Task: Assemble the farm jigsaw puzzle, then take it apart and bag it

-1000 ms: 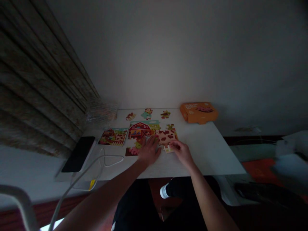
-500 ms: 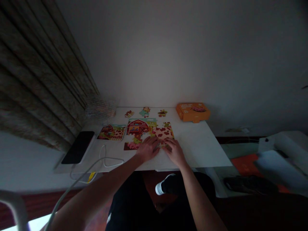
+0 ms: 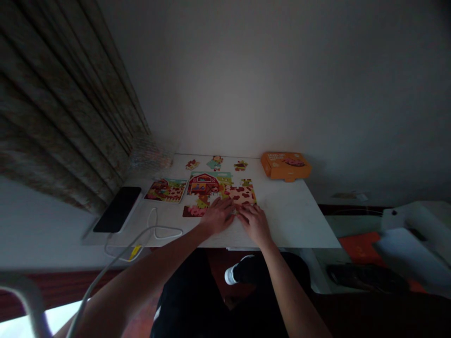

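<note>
A farm jigsaw puzzle, partly joined, lies on the white table, with a red barn at upper left and a brown-spotted cow at right. At its lower edge my left hand and my right hand almost meet. Their bent fingers close on a small puzzle piece below the cow, mostly hidden by the fingertips. Beyond the puzzle lie three loose parts: a brown piece, a piece with a figure in light green and a green-and-brown piece.
Left of the puzzle are a picture card, a black phone and a white cable. Bubble wrap sits by the curtain. An orange box stands at the table's back right, against the wall.
The view has tilted and shifted slightly. My fingers have moved a little over the puzzle piece, covering more of it; both hands stay at the puzzle's lower edge.
</note>
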The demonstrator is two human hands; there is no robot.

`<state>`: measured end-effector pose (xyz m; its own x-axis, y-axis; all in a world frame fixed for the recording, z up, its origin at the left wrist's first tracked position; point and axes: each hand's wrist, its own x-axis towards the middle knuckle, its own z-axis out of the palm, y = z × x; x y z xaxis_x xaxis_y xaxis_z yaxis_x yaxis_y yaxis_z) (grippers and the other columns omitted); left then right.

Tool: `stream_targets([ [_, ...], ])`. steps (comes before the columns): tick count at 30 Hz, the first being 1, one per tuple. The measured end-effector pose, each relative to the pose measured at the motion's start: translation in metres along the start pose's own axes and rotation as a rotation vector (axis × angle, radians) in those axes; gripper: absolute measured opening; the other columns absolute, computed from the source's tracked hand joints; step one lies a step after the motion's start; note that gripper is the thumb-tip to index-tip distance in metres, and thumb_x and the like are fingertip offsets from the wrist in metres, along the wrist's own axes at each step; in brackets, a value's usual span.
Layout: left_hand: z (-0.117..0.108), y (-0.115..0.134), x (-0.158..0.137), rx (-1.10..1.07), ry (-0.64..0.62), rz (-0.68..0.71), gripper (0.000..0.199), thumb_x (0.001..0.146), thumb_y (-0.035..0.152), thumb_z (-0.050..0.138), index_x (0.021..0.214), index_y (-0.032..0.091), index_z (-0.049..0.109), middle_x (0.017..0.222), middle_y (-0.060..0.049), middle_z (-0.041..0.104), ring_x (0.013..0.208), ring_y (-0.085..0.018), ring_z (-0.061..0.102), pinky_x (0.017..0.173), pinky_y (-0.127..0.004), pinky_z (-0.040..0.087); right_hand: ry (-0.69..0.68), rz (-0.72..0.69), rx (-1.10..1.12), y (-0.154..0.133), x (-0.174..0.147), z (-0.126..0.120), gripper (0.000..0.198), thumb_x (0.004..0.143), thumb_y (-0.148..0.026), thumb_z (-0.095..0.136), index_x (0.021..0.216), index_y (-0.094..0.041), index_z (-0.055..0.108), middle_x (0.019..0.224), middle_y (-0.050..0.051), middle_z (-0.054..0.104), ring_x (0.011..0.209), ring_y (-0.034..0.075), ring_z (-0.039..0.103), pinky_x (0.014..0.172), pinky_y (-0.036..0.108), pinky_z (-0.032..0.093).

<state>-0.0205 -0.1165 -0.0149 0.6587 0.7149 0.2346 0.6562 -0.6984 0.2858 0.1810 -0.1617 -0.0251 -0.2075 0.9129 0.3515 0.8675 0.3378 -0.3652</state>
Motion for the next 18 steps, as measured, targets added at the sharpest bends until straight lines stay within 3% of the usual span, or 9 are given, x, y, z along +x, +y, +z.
stream_targets([
  [18, 0.0021, 0.0014, -0.0006, 0.04, 0.019, 0.017, 0.039, 0.1, 0.028, 0.051, 0.136, 0.022, 0.063, 0.142, -0.011, 0.064, 0.135, -0.026, 0.056, 0.117, -0.05, 0.039, 0.006, 0.029, -0.04, -0.001, -0.0039, -0.0007, 0.024, 0.099, -0.036, 0.061, 0.115, -0.029, 0.078, 0.125, 0.006, 0.074, 0.106, 0.03, 0.061, 0.089, 0.044, 0.046],
])
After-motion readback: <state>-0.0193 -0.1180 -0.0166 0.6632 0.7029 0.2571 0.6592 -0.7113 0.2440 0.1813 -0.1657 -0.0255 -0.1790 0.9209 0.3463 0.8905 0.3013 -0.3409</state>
